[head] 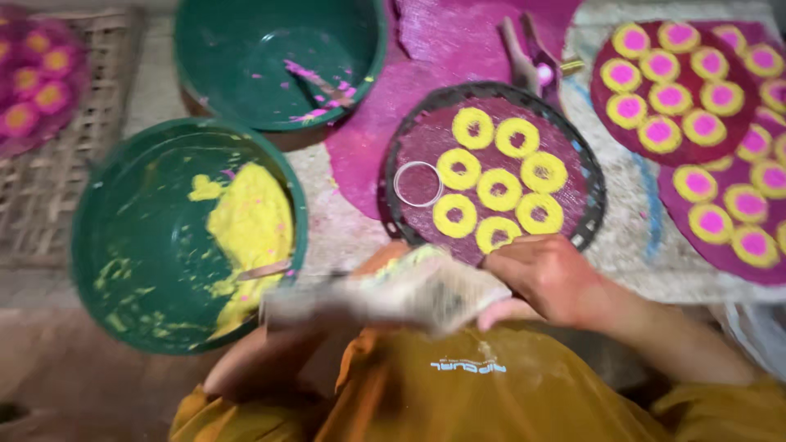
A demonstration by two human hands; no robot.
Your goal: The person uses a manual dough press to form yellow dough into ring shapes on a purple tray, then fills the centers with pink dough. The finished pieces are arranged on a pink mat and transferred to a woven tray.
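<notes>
Right hand (550, 278) clamps the blurred whitish cloth piping bag (426, 290) — long axis leftward, just below the round dark tray (589, 209); left hand's grip can't be told.

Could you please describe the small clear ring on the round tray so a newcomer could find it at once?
Find the dark round tray in the middle, above the right hand. At the left of its yellow paste rings lies the clear ring: transparent, thin-walled and unfilled.

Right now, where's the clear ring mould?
In the head view the clear ring mould lies on the round dark tray, at its left edge, just left of the yellow paste rings and above the right hand.
</notes>
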